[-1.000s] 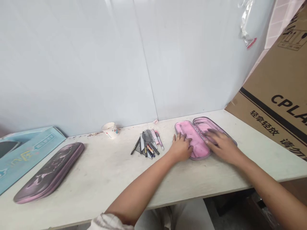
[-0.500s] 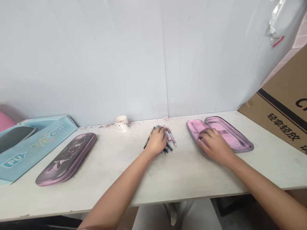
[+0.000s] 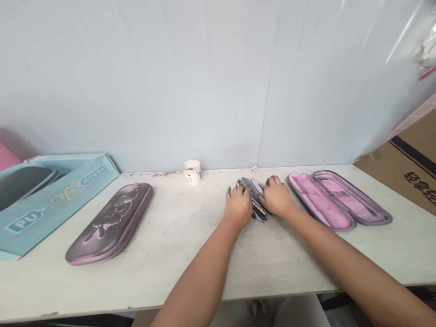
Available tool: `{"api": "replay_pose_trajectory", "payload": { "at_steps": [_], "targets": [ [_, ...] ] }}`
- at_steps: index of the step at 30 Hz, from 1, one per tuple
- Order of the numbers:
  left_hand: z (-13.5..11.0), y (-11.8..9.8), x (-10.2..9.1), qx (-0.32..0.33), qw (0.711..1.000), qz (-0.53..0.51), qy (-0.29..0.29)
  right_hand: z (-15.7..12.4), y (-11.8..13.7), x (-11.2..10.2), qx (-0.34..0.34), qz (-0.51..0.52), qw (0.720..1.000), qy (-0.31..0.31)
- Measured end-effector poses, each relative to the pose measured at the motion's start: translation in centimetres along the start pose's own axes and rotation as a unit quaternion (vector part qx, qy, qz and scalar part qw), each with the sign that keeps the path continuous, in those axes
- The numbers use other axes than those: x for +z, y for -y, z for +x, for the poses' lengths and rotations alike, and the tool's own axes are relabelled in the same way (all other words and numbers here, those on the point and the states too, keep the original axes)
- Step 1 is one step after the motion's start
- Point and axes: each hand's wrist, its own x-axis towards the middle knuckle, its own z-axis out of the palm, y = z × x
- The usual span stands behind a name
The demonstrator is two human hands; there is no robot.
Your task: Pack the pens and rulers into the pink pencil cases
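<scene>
A plain work room, white wall panels (image 3: 170, 91) behind the table (image 3: 112, 286), big cardboard box (image 3: 408, 168) past the table's right end, small paper cup (image 3: 191, 171) at its back edge

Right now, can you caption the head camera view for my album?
The left hand and right hand touch a bundle of pens beside an open pink pencil case.

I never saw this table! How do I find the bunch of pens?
Find the long white table by the wall. In the middle, look between the closed dark pencil case and the open pink pencil case. The bunch of pens is the small pile there, with the person's left hand and right hand touching it from both sides.
</scene>
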Motion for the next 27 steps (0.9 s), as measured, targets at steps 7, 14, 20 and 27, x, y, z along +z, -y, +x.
{"api": "replay_pose_trajectory", "payload": {
  "at_steps": [7,14,20,27],
  "targets": [
    [-0.1,-0.4,-0.4,0.008,0.998,-0.049,-0.023,-0.6,-0.2,-0.8,-0.029,0.040,0.989,-0.138],
    [-0.4,-2.4,-1.1,0.010,0.981,-0.185,-0.059,-2.9,-0.5,-2.8,-0.133,0.136,0.925,-0.329],
    [-0.5,-4.1,-1.9,-0.082,0.804,-0.588,-0.021,-3.8,-0.9,-2.5,-0.125,0.174,0.926,-0.312],
    [-0.1,-3.8,-3.0,-0.206,0.641,-0.732,-0.101,-4.1,-0.1,-2.1,-0.143,0.307,0.923,-0.181]
  ]
}}
